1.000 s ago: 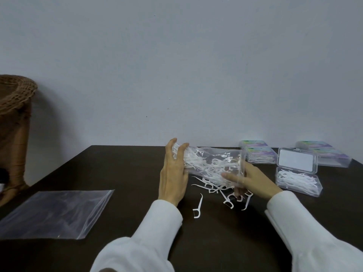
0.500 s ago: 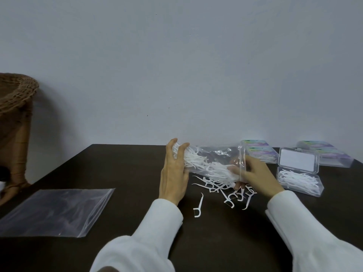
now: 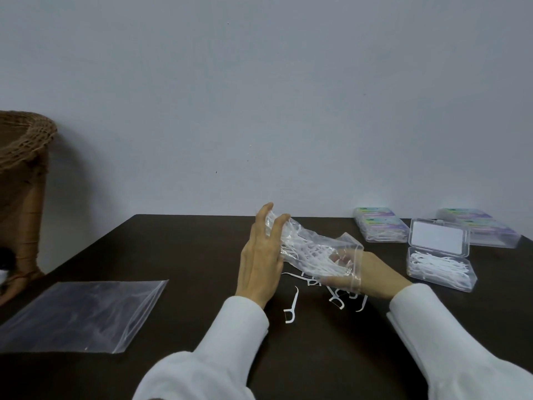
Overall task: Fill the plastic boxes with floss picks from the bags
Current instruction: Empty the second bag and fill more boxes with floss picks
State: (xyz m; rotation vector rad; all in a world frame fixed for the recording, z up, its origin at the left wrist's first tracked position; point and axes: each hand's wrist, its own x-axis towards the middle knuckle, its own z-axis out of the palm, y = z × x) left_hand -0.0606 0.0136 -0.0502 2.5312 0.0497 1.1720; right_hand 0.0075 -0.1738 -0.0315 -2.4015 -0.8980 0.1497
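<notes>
Dim, even light; soft focus w/ wide-angle bowing at edges.

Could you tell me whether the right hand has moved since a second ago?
Yes: the right hand has pushed inside the bag, leftward, away from the open box.

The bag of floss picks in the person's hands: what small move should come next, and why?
Probably close the right hand, already inside the bag, on a bunch of picks and draw it out toward the open box. The left hand holds the bag's far end; the box looks only partly filled.
</notes>
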